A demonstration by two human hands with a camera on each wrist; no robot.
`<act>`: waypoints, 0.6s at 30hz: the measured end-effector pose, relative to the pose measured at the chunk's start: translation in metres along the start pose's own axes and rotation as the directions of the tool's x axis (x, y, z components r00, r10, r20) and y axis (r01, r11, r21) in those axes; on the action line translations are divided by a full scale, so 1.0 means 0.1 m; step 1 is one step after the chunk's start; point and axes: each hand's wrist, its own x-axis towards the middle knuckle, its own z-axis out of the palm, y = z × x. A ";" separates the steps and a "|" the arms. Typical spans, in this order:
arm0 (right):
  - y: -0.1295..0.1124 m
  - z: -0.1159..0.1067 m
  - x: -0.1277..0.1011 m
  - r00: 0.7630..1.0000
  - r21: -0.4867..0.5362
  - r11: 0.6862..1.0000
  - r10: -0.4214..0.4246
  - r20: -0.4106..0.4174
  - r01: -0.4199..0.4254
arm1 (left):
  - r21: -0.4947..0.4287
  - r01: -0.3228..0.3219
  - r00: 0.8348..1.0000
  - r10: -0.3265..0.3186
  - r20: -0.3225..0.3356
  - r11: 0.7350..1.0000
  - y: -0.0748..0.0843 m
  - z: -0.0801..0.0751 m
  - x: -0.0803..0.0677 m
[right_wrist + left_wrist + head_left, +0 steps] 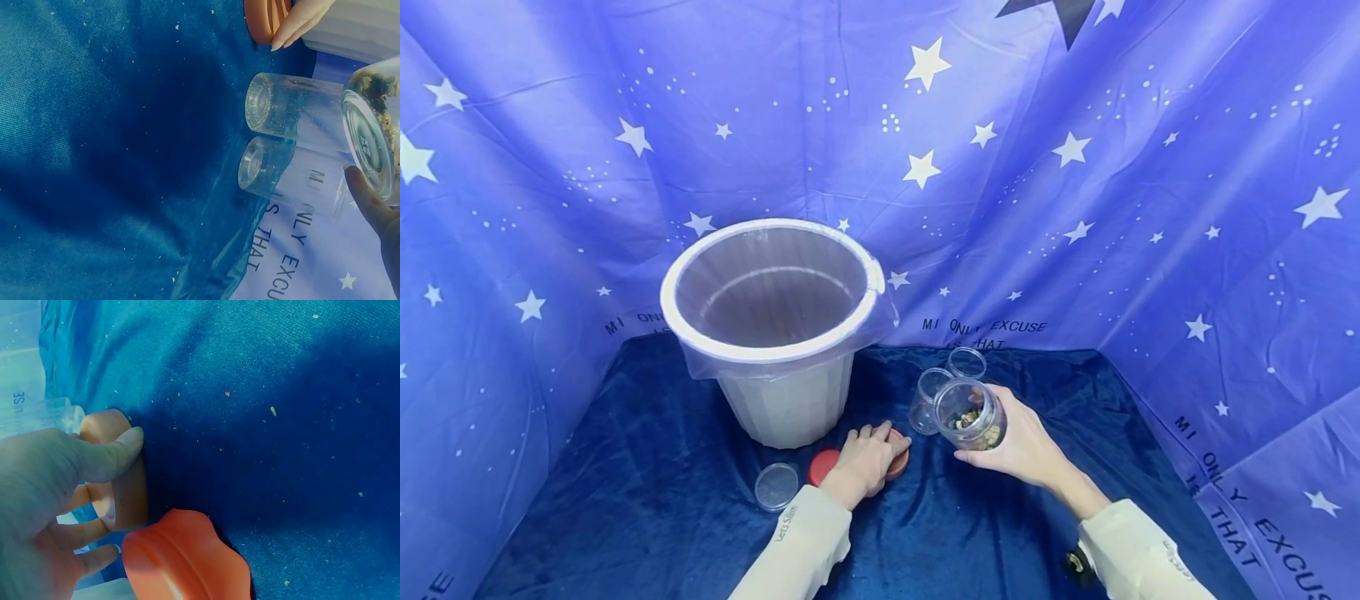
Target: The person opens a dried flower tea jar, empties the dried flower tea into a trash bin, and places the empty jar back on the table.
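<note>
My right hand [1026, 437] holds a clear jar [967, 412] with dried yellow-green bits inside, its mouth tilted toward me in the head view. In the right wrist view the jar's round base [367, 144] shows above a fingertip. With thumb and fingers on its sides, my left hand [863, 460] grips an orange-brown lid [130, 487] at the cloth. A red lid [824, 467] lies right beside that hand, partly covered by it in the head view. Two clear jars [294, 103] stand behind the held jar, nothing visible inside them.
A white bin [786, 400] lined with a clear bag stands at the back left. A clear round lid or dish [777, 487] lies left of the red lid. Dark blue cloth [970, 533] with small crumbs covers the table. Star-printed curtains [820, 108] enclose it.
</note>
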 end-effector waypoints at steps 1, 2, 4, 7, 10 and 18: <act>0.00 0.00 0.00 1.000 -0.001 1.000 0.002 0.001 -0.002 | -0.002 0.001 1.000 -0.001 0.010 1.000 0.00 0.00 0.00; 0.00 -0.01 0.00 1.000 0.001 1.000 0.005 0.002 -0.005 | -0.006 0.002 1.000 -0.002 0.021 1.000 0.00 -0.01 0.01; 0.00 -0.01 -0.01 1.000 0.004 1.000 0.014 0.004 -0.014 | -0.022 0.004 0.999 -0.003 0.046 1.000 -0.01 -0.01 0.01; -0.01 -0.01 -0.01 1.000 0.015 1.000 0.027 0.009 -0.027 | -0.059 0.011 0.997 -0.007 0.077 0.998 -0.02 0.00 0.00; -0.01 -0.02 -0.01 0.999 0.021 0.999 0.036 0.010 -0.037 | -0.105 0.015 0.996 -0.006 0.086 0.994 -0.02 0.01 0.00; -0.03 -0.04 0.04 0.998 0.035 0.998 0.055 0.026 -0.056 | -0.151 0.021 0.994 -0.005 0.105 0.988 -0.03 0.00 -0.01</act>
